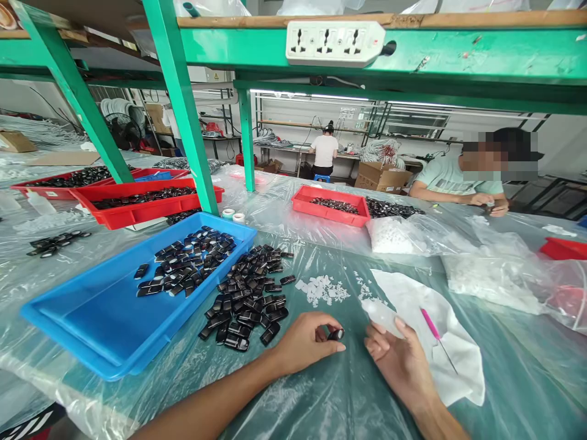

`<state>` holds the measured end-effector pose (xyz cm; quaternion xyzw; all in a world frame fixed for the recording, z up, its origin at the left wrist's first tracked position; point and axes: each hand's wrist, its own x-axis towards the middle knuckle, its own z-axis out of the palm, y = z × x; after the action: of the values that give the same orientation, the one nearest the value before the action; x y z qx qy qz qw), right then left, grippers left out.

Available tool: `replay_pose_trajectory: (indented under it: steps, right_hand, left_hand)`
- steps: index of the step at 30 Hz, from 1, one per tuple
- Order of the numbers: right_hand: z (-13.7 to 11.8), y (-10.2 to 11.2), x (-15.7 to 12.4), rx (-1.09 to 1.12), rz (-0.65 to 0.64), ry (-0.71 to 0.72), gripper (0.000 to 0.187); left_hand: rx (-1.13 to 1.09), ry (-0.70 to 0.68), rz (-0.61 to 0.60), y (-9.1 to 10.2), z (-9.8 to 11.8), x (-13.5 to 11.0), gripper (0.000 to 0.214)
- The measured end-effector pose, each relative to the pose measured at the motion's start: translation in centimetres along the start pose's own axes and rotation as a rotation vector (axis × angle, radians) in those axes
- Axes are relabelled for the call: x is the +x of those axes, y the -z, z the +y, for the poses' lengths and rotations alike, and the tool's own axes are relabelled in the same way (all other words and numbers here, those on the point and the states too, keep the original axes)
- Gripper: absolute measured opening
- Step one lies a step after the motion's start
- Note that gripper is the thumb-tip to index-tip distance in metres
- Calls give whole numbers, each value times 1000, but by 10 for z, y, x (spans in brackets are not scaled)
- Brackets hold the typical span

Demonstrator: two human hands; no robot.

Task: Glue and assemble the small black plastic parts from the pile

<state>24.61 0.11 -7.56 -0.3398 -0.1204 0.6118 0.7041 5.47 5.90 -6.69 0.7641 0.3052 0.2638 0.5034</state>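
Note:
My left hand (305, 342) rests on the plastic-covered table and pinches a small black plastic part (335, 334) between thumb and fingers. My right hand (398, 357) lies just to its right, fingers curled around a small clear squeeze bottle (383, 315). A heap of the same glossy black parts (250, 299) lies left of my left hand. A blue tray (105, 318) beside the heap holds several more black parts (190, 263). A pink-handled needle tool (435, 336) lies on a white cloth (454, 348) right of my right hand. Small white pieces (323, 288) are scattered beyond my hands.
Red trays (137, 211) of black parts stand at the back left, another red tray (330, 208) in the middle. Bags of white pieces (495, 275) lie at right. Green frame posts (183, 110) rise from the table. A person sits opposite at right; another works far behind.

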Motion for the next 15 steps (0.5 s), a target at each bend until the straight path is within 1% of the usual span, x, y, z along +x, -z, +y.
replay_pose_trajectory:
  steps: [2, 4, 7, 9, 12, 15]
  right_hand:
    - [6, 1, -1, 30, 18, -51, 24]
    - [9, -1, -3, 20, 16, -60, 27]
    - [12, -6, -8, -78, 14, 15, 28]
    - [13, -8, -10, -154, 48, 49, 29]
    - [16, -9, -12, -253, 94, 47, 32]
    - [19, -6, -12, -374, 102, 59, 36]
  left_hand:
    - [7, 1, 15, 0, -1, 1, 24]
    - [24, 4, 28, 1, 0, 1, 24]
    - [46, 5, 53, 3, 2, 1, 22]
    - [57, 4, 55, 4, 4, 2, 23]
    - [84, 4, 57, 5, 6, 2, 23]
    - [113, -8, 59, 4, 5, 1, 23]
